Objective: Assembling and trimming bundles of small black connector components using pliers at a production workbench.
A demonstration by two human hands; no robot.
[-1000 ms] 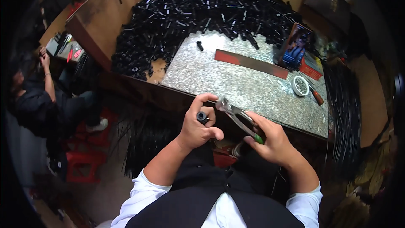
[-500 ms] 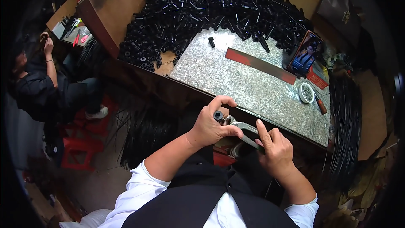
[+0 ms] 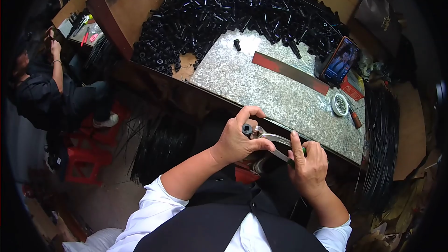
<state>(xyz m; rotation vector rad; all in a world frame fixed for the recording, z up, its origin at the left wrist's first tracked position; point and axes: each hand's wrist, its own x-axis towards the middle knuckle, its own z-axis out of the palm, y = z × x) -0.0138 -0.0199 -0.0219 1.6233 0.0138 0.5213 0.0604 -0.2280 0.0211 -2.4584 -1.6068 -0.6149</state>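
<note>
Grasping a black tube (image 3: 247, 129) in its fingers, the left hand (image 3: 234, 141) is best held steady, clear of the bite of the pliers (image 3: 272, 136) gripped by the right hand (image 3: 309, 165).

On table (image 3: 233, 81): pile of short tubes (image 3: 233, 11) along far side and left; flat strip (image 3: 290, 73) diagonally across middle; loose tube (image 3: 237, 45) just beyond its left end. At right end of strip: phone (image 3: 343, 60). Nearer: bowl (image 3: 333, 106), with screwdriver (image 3: 356, 120) just right. Before near edge: left hand (image 3: 235, 141) around tube (image 3: 247, 129); right hand (image 3: 310, 164) around pliers (image 3: 279, 138). Right of table: thin rods (image 3: 380, 144).
</note>
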